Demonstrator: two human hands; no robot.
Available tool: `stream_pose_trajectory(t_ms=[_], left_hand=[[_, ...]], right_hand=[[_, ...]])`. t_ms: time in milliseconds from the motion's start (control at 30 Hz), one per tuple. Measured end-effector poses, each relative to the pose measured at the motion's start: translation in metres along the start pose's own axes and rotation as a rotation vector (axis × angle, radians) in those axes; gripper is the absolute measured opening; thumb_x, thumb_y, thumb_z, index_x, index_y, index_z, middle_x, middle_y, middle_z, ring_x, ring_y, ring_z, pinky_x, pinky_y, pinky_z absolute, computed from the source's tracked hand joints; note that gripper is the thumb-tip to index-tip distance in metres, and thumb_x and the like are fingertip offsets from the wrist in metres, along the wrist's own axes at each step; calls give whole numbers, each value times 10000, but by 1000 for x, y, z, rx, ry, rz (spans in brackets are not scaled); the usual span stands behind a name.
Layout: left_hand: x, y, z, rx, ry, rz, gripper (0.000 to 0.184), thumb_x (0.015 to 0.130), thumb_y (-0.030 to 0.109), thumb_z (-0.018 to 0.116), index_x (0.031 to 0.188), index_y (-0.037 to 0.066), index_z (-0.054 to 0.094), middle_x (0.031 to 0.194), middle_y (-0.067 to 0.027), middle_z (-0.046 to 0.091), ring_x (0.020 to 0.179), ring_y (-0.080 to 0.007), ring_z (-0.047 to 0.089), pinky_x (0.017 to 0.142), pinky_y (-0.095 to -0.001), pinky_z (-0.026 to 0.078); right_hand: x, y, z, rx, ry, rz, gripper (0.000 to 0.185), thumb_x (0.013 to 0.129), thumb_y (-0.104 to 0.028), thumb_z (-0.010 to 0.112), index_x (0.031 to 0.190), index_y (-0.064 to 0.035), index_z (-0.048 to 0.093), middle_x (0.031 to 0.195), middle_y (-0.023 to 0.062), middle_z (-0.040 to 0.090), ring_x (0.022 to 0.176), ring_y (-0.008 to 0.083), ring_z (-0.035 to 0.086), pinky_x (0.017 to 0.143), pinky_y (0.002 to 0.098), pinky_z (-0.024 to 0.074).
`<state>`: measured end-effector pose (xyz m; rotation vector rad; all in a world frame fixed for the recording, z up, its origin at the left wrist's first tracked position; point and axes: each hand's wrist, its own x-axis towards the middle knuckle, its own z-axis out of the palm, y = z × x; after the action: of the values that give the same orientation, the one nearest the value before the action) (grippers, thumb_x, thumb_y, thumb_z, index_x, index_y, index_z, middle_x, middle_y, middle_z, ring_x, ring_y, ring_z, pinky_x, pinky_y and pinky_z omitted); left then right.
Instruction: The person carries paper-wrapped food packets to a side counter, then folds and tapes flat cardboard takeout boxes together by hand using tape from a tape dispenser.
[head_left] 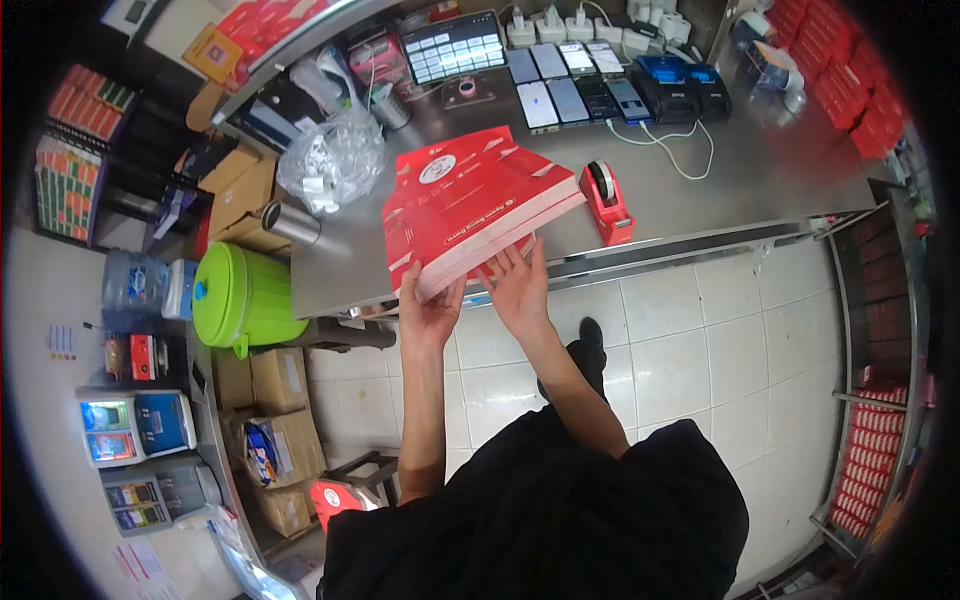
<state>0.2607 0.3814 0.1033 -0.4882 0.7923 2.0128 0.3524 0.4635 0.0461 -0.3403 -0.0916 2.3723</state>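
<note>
A thick stack of flat red printed cardboard food boxes (470, 200) is tilted over the front edge of the steel counter (665, 215). My left hand (430, 312) grips its near left corner, thumb up along the edge and fingers underneath. Beneath the front edge, my right hand (518, 290) supports the stack with its fingers partly hidden. Just right of the stack stands a red tape dispenser (607, 205).
Several phones (568, 100), card printers (680, 88) and a tablet (453, 47) line the counter's back. A plastic bag (335, 160) and steel tumbler (290, 222) sit left. Beside the counter is a green lidded bin (245, 295); a stool (365, 470) stands behind my left arm.
</note>
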Motion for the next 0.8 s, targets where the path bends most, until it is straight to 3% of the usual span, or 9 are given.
stream_pose_trajectory(t_ms=[167, 267, 367, 400, 500, 600, 633, 700, 800], left_hand=[[-3, -16, 15, 48, -51, 14, 435, 698, 163, 685, 1056, 13, 488, 1074, -126, 512, 1008, -265, 508, 887, -389, 440], [-2, -31, 18, 96, -82, 26, 447, 733, 212, 660, 1089, 18, 473, 1092, -136, 502, 1042, -269, 484, 896, -373, 427], [-3, -48, 17, 48, -77, 33, 542, 741, 276, 656, 1155, 20, 418, 1167, -160, 441, 1086, -277, 445, 933, -385, 391], [-11, -55, 18, 89, -107, 78, 732, 724, 413, 643, 1246, 16, 315, 1253, -185, 345, 1141, -309, 386, 976, -421, 333], [-17, -48, -15, -157, -189, -13, 848, 714, 612, 517, 1219, -38, 314, 1210, -184, 401, 1171, -296, 349, 1008, -442, 257], [40, -8, -89, -93, -299, 102, 960, 685, 718, 410, 1244, -52, 283, 1223, -195, 391, 1186, -314, 329, 1004, -453, 250], [59, 0, -98, -26, -294, 43, 971, 681, 727, 398, 1252, -48, 275, 1237, -192, 382, 1189, -311, 328, 1000, -449, 257], [92, 13, -101, 86, -268, -67, 993, 674, 745, 375, 1269, -42, 258, 1265, -186, 362, 1196, -305, 326, 993, -441, 270], [93, 1, -47, 135, -336, -203, 918, 726, 717, 329, 1281, -12, 267, 1292, -161, 350, 1191, -278, 350, 963, -433, 316]], right_hand=[[7, -12, 38, -255, 165, -152, 486, 844, -341, 515, 1224, -91, 344, 1169, 38, 446, 1085, 138, 421, 905, 334, 337], [29, -19, 48, -321, 147, -255, 467, 790, -173, 605, 1188, -78, 379, 1126, 52, 475, 1023, 137, 471, 840, 292, 402], [45, -25, 27, -427, 176, -184, 419, 749, -80, 626, 1122, -58, 438, 1038, 56, 528, 935, 140, 523, 786, 272, 436], [52, -29, 30, -384, 194, -248, 351, 689, -40, 654, 1015, -32, 522, 938, 56, 578, 830, 139, 560, 739, 259, 442], [49, -67, 54, -440, 198, -123, 276, 699, -37, 644, 959, -23, 552, 885, 54, 595, 802, 136, 570, 728, 260, 448], [28, -127, 89, -712, 86, -12, 248, 715, -57, 624, 946, -4, 553, 860, 69, 601, 785, 137, 577, 705, 262, 462], [19, -150, 106, -769, 46, 57, 248, 715, -70, 618, 943, 0, 551, 851, 72, 603, 770, 138, 582, 702, 261, 466], [19, -199, 114, -909, 79, 199, 282, 695, -89, 605, 949, 20, 547, 867, 82, 603, 766, 151, 594, 700, 261, 474], [46, -247, 118, -908, 46, 385, 353, 687, -92, 574, 1015, 27, 515, 905, 92, 594, 792, 154, 596, 726, 266, 484]])
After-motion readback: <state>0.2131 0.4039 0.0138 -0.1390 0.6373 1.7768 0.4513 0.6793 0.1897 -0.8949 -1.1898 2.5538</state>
